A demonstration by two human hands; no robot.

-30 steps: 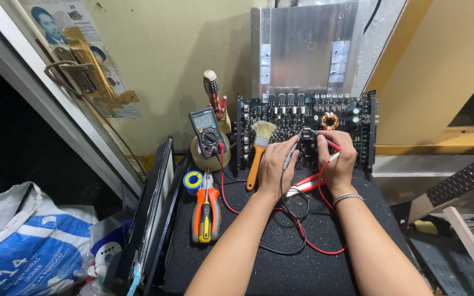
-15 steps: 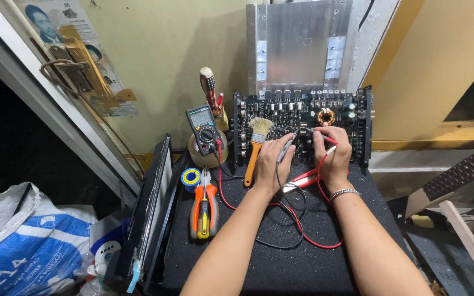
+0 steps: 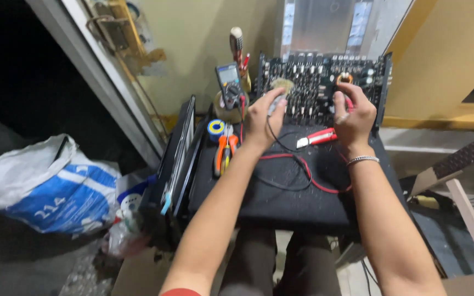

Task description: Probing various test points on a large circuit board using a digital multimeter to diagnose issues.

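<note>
Fingers of both hands gripped meter probes: left hand black, right hand red, circuit board directly beyond fingertips.

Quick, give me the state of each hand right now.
Left hand: closed on a black probe, at the circuit board.
Right hand: closed on a red probe, at the same board.

Warm, fairly even light falls from above onto the black surface; the doorway at the upper left is near black. Motion blur softens everything, and straight lines bend toward the frame edges.
</note>
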